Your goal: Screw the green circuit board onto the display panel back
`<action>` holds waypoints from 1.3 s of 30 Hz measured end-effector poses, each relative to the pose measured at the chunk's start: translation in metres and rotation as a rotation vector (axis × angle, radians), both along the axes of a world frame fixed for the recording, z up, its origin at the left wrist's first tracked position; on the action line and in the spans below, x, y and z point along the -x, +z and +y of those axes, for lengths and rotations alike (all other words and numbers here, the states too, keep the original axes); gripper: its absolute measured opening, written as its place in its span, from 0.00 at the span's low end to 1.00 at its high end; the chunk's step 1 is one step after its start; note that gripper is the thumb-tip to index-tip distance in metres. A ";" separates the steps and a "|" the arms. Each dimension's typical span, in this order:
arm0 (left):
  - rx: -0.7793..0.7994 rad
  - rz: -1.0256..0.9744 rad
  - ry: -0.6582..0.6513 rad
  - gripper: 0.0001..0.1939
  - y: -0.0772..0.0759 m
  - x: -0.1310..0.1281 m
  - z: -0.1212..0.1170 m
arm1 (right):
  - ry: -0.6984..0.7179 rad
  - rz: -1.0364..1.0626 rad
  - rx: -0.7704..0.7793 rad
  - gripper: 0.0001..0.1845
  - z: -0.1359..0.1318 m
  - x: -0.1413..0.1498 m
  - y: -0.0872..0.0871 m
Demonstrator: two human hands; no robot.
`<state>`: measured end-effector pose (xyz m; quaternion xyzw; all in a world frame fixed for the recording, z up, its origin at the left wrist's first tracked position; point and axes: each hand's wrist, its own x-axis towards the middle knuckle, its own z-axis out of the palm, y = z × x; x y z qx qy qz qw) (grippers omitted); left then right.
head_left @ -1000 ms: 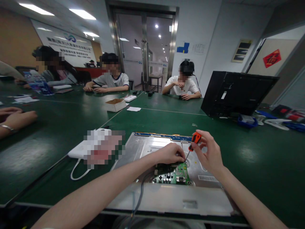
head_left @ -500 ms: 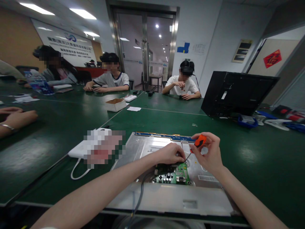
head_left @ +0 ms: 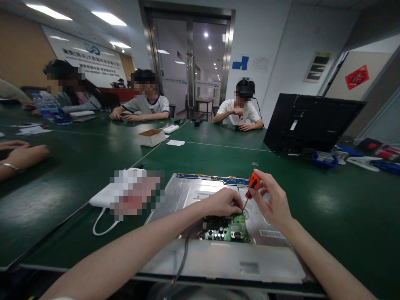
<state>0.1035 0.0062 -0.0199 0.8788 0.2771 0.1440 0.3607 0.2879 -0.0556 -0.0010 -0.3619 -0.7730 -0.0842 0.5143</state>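
Note:
My right hand [head_left: 274,199] grips an orange and black screwdriver [head_left: 254,183] by its handle. The thin shaft slants down to the upper edge of a green circuit board [head_left: 240,227], by a corner. My left hand [head_left: 225,201] is closed in a pinch right beside the tip; its fingers hide whatever is between them. Under both hands lies a silvery metal display panel [head_left: 275,258], with a blue strip board [head_left: 208,179] along its far edge. A grey cable [head_left: 186,246] runs from near the board over the panel's front edge.
Left of the panel is a white device [head_left: 104,195] with a cable, partly pixelated. A black monitor [head_left: 308,123] stands at the right, near a blue tray [head_left: 325,160]. Farther off are an open cardboard box [head_left: 152,138] and several people around the green table [head_left: 93,154].
My right hand has tipped the screwdriver more upright and moved its handle slightly left. The tip stays at the same spot on the board. My left hand has barely moved.

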 end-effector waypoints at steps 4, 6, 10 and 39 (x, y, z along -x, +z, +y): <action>-0.013 0.007 0.001 0.04 0.000 0.000 0.000 | -0.002 -0.005 0.008 0.23 -0.001 0.000 0.000; -0.018 0.009 -0.001 0.04 0.000 0.000 0.000 | -0.016 0.027 0.024 0.23 0.000 -0.001 -0.004; -0.024 0.001 0.005 0.04 -0.001 0.000 0.001 | -0.017 0.115 0.035 0.24 0.002 -0.003 -0.012; -0.007 -0.005 -0.011 0.04 -0.001 0.000 0.002 | 0.028 0.063 -0.044 0.24 -0.001 0.000 0.000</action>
